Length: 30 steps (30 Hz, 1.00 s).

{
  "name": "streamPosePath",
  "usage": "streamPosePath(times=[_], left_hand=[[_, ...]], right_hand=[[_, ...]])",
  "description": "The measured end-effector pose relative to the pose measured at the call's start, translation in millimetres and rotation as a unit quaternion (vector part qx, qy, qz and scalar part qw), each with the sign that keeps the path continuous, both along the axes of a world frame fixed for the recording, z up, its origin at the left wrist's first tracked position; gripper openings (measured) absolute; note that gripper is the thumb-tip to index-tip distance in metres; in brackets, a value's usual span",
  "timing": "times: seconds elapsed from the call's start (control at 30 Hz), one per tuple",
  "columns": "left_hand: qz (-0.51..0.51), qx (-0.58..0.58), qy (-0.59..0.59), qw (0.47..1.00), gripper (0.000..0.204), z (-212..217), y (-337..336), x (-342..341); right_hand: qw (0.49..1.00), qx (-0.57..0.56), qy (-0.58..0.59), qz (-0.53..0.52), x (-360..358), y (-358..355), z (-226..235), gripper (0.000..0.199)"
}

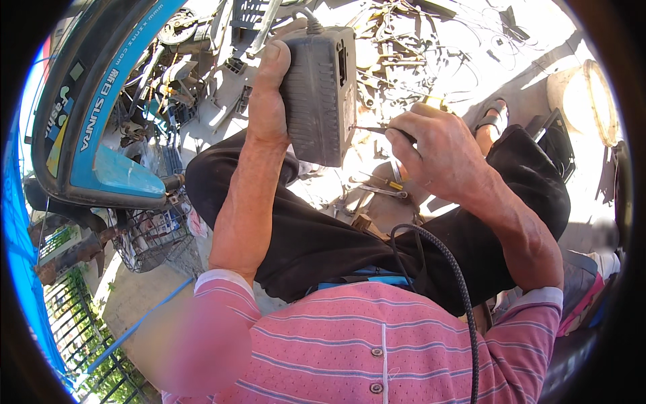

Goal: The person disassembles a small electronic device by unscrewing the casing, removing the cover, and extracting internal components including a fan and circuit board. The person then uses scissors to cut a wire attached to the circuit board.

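My left hand (268,101) grips a black ribbed charger (313,101), with the thumb along its near left side and the other fingers hidden behind it. The charger is held up on end, its narrow side with a socket opening turned to the right. A cable with a strain relief (313,25) leaves its top. My right hand (441,151) is closed round the dark handle of a thin screwdriver (371,128). The screwdriver points left, its tip at the lower part of the charger's right side; whether it sits in a hole I cannot tell.
Loose tools and metal parts (390,60) cover the sunlit ground ahead. Spanners (387,191) and a yellow-handled tool (387,180) lie below the charger. A blue-and-black vehicle panel (121,172) stands at left above a wire basket (158,232). A braided black cable (457,269) loops over my lap.
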<state>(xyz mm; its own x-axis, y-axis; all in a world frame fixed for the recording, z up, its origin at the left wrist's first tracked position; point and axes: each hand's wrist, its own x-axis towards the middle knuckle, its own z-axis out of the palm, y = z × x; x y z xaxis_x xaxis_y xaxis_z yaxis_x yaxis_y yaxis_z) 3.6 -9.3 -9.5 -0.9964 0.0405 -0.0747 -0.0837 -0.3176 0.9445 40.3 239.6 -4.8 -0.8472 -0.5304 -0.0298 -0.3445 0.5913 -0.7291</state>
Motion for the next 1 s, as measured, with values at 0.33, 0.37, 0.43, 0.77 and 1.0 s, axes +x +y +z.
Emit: streamPosePath(times=[0.33,0.37,0.43,0.77,1.0], left_hand=[[0.021,-0.021,-0.031,0.999,0.06,4.8,0.9,-1.1],[0.022,-0.035,-0.028,0.999,0.065,5.2,0.9,-1.2],[0.014,0.005,-0.025,1.0,0.055,3.4,1.1,0.3],[0.01,-0.01,-0.021,1.0,0.051,-0.8,1.0,0.6],[0.008,-0.01,-0.016,1.0,0.053,1.5,3.6,-0.2]], right_hand=[[0.99,-0.003,0.141,-0.017,4.7,-4.9,-0.6,0.013],[0.993,0.009,0.117,-0.019,4.9,-4.5,0.8,0.013],[0.997,0.019,0.076,-0.012,2.9,-3.7,-1.6,0.014],[0.992,-0.027,0.12,-0.014,1.8,-4.9,-5.0,0.011],[0.979,0.037,0.202,-0.003,0.9,-5.7,-4.9,0.013]])
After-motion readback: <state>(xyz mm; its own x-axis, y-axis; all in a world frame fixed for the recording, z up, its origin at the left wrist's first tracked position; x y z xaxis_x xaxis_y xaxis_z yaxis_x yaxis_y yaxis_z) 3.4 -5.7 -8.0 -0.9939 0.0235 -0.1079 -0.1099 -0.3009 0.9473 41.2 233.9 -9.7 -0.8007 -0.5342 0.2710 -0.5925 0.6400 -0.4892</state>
